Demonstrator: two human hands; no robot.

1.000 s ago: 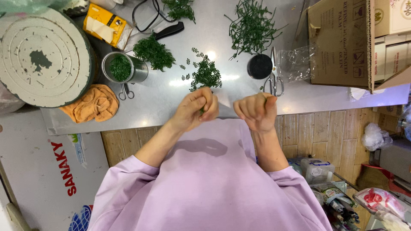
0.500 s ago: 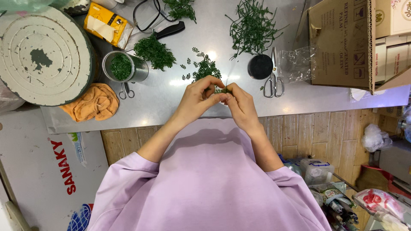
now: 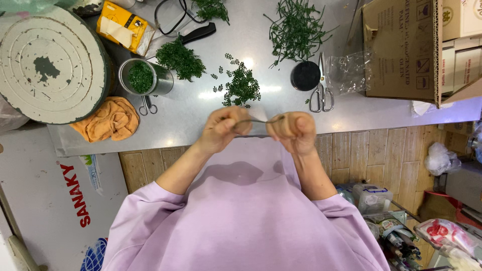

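We are holding a thin stem (image 3: 258, 121) stretched between our two fists just above the counter's (image 3: 201, 125) near edge. Our left hand (image 3: 224, 128) is clenching one end, our right hand (image 3: 293, 130) the other. A leaf pile (image 3: 242, 86) is lying just beyond, scissors (image 3: 321, 90) beside a black lid (image 3: 305, 76).

We look straight down from one head-worn camera, close over our hands, the counter (image 3: 201, 100) edge ahead.
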